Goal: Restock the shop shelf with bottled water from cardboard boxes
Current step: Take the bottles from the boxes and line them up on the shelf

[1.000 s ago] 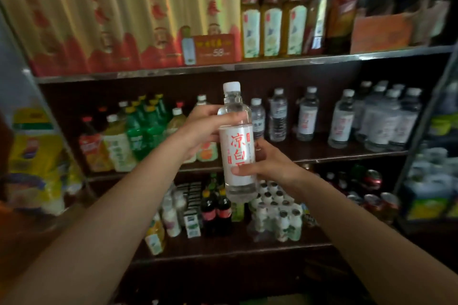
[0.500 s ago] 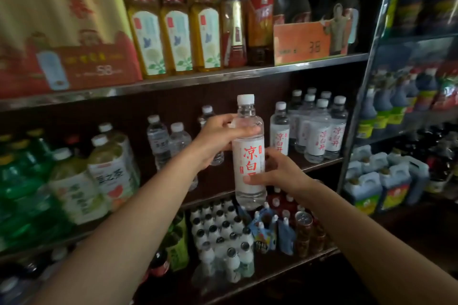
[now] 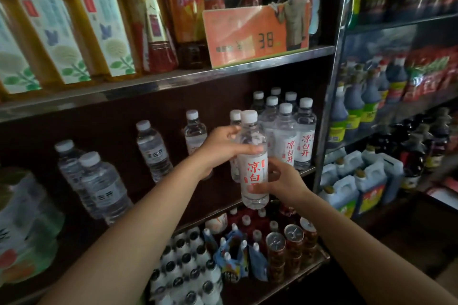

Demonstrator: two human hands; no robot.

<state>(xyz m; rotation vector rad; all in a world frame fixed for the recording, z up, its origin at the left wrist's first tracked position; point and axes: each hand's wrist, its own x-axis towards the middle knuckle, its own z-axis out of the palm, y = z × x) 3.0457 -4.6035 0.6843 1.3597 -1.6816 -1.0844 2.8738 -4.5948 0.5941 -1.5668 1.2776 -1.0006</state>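
Since the frame half a second back the view has swung right and closer: the held water bottle (image 3: 253, 158) now sits directly in front of the cluster of matching bottles (image 3: 287, 131) at the right end of the middle shelf (image 3: 158, 86), where before a clear gap lay between them. The grip has not changed — the left hand (image 3: 218, 148) wraps the bottle's shoulder just under the white cap, thumb across the front, while the right hand (image 3: 280, 178) cups the lower body with fingertips on the label. Both are closed firmly round the bottle, which stands upright and looks to be still in the air, its base hanging below the shelf's front edge.

As to progress, I judge the restocking partly done. The red-lettered bottles at about one o'clock from the held one already form a tight block several deep, and a few differently labelled water bottles stand spaced out towards nine o'clock. Bare shelf between them suggests room for more. No cardboard box shows here, so how many bottles remain cannot be told.

The orange price card (image 3: 247, 34) sits on the shelf above, at twelve o'clock. Cans and small bottles fill the shelf at six o'clock — under the held bottle, should it slip.
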